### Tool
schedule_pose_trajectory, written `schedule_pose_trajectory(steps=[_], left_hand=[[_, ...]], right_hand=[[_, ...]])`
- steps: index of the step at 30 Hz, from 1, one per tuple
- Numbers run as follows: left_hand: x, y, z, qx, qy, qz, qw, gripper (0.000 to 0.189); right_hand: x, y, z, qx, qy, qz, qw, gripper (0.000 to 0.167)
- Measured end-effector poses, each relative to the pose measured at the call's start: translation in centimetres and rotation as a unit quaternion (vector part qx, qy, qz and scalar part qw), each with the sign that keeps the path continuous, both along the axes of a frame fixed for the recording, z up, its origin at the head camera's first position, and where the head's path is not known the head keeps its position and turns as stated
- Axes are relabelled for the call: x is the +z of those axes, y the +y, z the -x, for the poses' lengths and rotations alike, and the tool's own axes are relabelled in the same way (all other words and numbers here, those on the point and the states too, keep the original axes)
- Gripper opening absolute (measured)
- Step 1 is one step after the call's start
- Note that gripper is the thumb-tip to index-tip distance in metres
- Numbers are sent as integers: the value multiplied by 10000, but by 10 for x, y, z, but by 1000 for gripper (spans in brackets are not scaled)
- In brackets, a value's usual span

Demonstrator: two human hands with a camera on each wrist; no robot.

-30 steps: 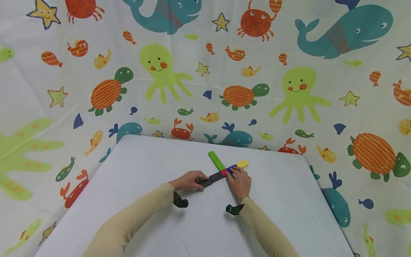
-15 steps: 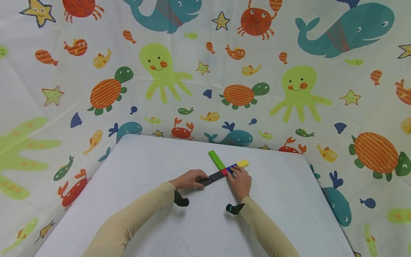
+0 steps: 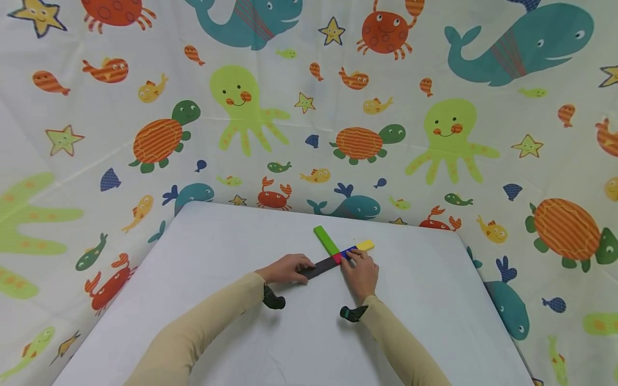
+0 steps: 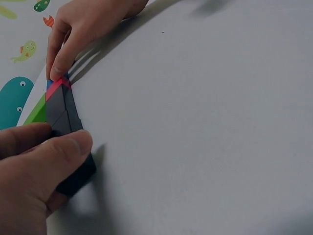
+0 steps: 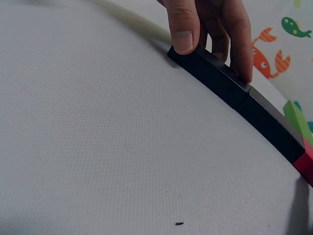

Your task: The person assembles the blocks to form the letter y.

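A row of rectangular blocks lies slantwise on the white table. From its left end come two black blocks, then a red block, a blue block and a yellow block. My left hand pinches the end black block, thumb on the near side and fingers on the far side. That block meets the second black block end to end, with a thin seam between them. My right hand holds the blue block, its thumb beside the red one. A long green block runs back from the red block.
The white table reaches toward a printed sea-animal cloth hung behind and at both sides. Dark straps with small devices sit on both wrists. A tiny dark speck lies on the table surface.
My left hand has shifted slightly right and away from me with the end black block, which now lines up against the second black one. My right hand has stayed in place.
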State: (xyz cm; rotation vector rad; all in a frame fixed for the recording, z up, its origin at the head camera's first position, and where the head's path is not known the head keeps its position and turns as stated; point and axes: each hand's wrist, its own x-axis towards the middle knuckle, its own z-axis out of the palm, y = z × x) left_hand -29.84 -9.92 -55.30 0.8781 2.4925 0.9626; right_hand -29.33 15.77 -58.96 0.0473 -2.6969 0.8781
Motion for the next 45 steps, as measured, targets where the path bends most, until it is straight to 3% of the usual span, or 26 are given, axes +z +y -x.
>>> schedule_pose_trajectory(steps=[20, 35, 45], left_hand=[[3, -3, -5, -59, 71, 51, 9999, 44], [-1, -5, -6, 174, -192, -69, 9996, 46], [-1, -5, -5, 160, -187, -18, 9997, 46]], right_hand=[[1, -3, -6, -27, 128, -22, 9999, 38], [-1, -3, -6, -35, 36, -4, 10000, 38], [3, -3, -6, 4, -28, 48, 10000, 39]])
